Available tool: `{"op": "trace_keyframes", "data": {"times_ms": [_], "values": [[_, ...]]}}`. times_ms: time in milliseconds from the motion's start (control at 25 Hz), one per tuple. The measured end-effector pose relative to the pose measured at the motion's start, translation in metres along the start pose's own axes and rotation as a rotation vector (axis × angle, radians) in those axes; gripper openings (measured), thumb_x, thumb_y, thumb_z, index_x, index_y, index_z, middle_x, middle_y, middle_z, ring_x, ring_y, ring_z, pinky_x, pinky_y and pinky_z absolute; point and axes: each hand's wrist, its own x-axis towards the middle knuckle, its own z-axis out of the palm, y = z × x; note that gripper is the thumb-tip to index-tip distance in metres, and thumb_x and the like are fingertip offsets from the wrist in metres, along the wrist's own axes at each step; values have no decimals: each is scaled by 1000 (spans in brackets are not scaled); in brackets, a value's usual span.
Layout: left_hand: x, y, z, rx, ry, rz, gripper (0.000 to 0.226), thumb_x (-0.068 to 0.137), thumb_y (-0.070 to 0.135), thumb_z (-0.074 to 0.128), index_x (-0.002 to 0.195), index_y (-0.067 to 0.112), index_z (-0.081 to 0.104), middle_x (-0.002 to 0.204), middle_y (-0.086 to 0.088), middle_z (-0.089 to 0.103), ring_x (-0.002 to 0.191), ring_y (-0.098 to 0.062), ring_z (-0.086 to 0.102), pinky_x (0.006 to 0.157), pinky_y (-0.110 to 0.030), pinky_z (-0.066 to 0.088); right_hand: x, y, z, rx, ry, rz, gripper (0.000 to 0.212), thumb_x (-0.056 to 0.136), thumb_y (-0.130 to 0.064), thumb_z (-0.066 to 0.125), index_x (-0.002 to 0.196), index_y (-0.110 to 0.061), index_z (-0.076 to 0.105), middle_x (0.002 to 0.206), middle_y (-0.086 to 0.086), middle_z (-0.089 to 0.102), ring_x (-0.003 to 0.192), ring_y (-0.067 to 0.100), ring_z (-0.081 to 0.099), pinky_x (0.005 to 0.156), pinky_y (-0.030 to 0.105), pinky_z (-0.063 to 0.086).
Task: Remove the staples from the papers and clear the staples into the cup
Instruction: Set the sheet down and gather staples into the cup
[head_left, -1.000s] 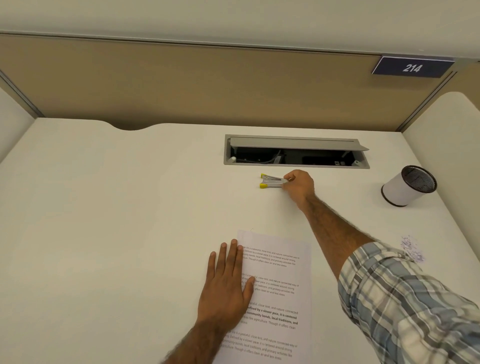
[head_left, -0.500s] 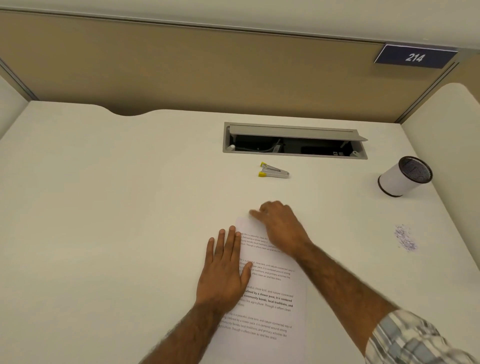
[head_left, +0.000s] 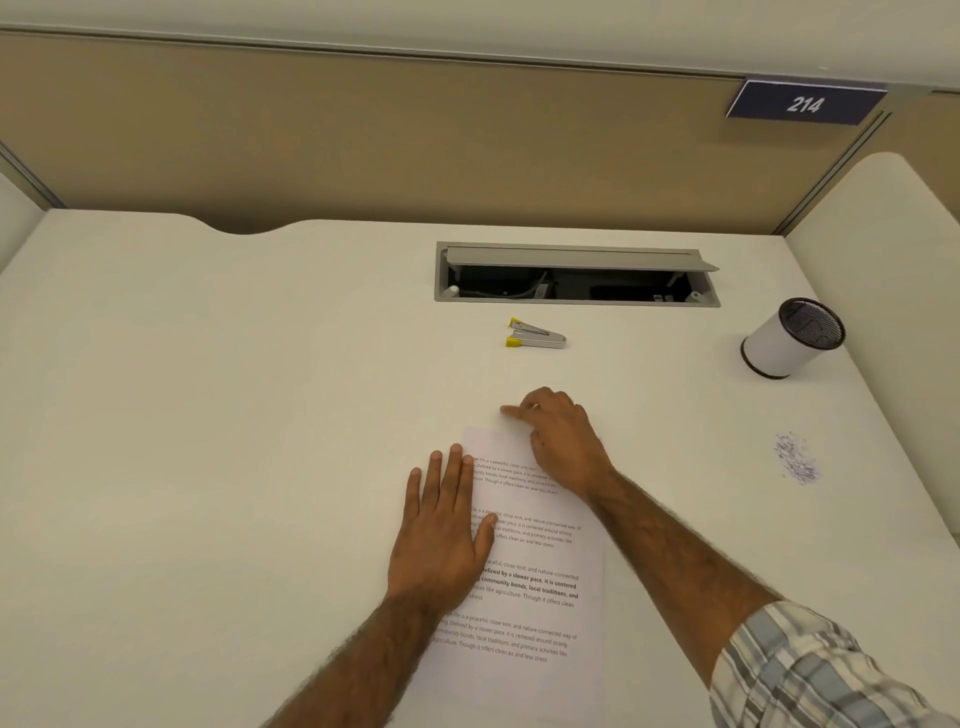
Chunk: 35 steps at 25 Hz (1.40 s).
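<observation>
A white desk (head_left: 208, 415) meets a tan partition (head_left: 363, 145) at the far side. A grey cable hatch (head_left: 576, 273) stands open; sign (head_left: 805, 104) "214" far right.

A: Papers (head_left: 540, 566) position on the desk (head_left: 208, 415)?
B: Near edge, centre. Left hand (head_left: 441, 540) flat on their left side; right hand (head_left: 561, 441) at their far edge.
A: Staple remover (head_left: 535, 334)?
B: Beyond the papers, just before the cable hatch (head_left: 576, 275) at the far edge.
A: Cup (head_left: 792, 338)?
B: Far right corner. Staple pile (head_left: 797, 460) nearer, along the right edge.
</observation>
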Motion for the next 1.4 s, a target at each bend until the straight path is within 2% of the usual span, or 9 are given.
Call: {"op": "trace_keyframes", "data": {"times_ms": [120, 200, 440, 640, 840, 960, 1160, 1280, 1400], "values": [[0, 0, 0, -5, -3, -3, 75, 107, 53, 25, 165, 13, 1, 174, -4, -8, 161, -22, -10, 128, -46, -2, 14, -2, -12, 325, 38, 223, 37, 92, 0, 49, 117, -15, 71, 111, 4, 65, 103, 18, 61, 93, 31, 48], [0, 0, -1, -8, -10, -3, 75, 107, 54, 23, 165, 14, -4, 174, -2, -12, 160, -20, -15, 129, -46, -4, 23, -7, -16, 318, 31, 288, 26, 92, -5, 55, 107, -13, 74, 108, 4, 68, 98, 17, 63, 89, 28, 49], [0, 1, -2, -19, -14, -1, 75, 107, 55, 19, 164, 16, -8, 173, -1, -17, 159, -19, -19, 128, -45, -7, 36, -29, -11, -103, -127, 164, 21, 96, -18, 52, 103, -14, 71, 106, 6, 65, 95, 27, 62, 84, 37, 49], [1, -1, 1, -26, -7, 0, 75, 107, 55, 22, 165, 15, -4, 174, -2, -12, 160, -21, -13, 128, -46, -4, 38, -47, -15, -520, -193, -18, 21, 89, -1, 51, 102, -12, 63, 104, 6, 60, 93, 26, 60, 80, 34, 38], [1, -1, 1, -17, -8, 0, 75, 107, 56, 18, 165, 15, -3, 174, -3, -12, 160, -22, -13, 128, -46, -4, 43, -56, -14, -607, -214, -74, 18, 86, -3, 61, 101, -12, 64, 103, 5, 61, 97, 25, 59, 89, 40, 40], [1, -1, 0, -19, -5, 0, 75, 107, 57, 18, 165, 15, -3, 174, -3, -12, 160, -22, -12, 128, -46, -4, 45, -51, -9, -481, -219, -22, 18, 88, -6, 55, 104, -10, 62, 105, 7, 61, 96, 26, 59, 78, 36, 40], [0, -1, -1, -27, -1, 6, 75, 107, 55, 20, 165, 14, -4, 174, -4, -12, 160, -21, -14, 128, -46, -4, 45, -22, -11, 97, -157, 285, 19, 89, -13, 47, 91, -9, 66, 94, 5, 67, 90, 28, 64, 75, 38, 52], [1, -1, -1, -28, 1, 7, 75, 107, 54, 21, 165, 14, -2, 174, -4, -9, 160, -22, -11, 128, -47, -2, 36, -6, -15, 50, -134, 123, 35, 95, -5, 45, 116, -16, 71, 109, 6, 66, 101, 25, 60, 89, 37, 48], [0, -1, 0, -23, 1, 7, 75, 107, 54, 22, 165, 13, -1, 174, -4, -9, 160, -22, -12, 128, -47, -2, 18, -1, -11, -257, -148, -102, 54, 92, 0, 46, 140, -24, 54, 121, 5, 57, 107, 26, 52, 87, 38, 45]]}}
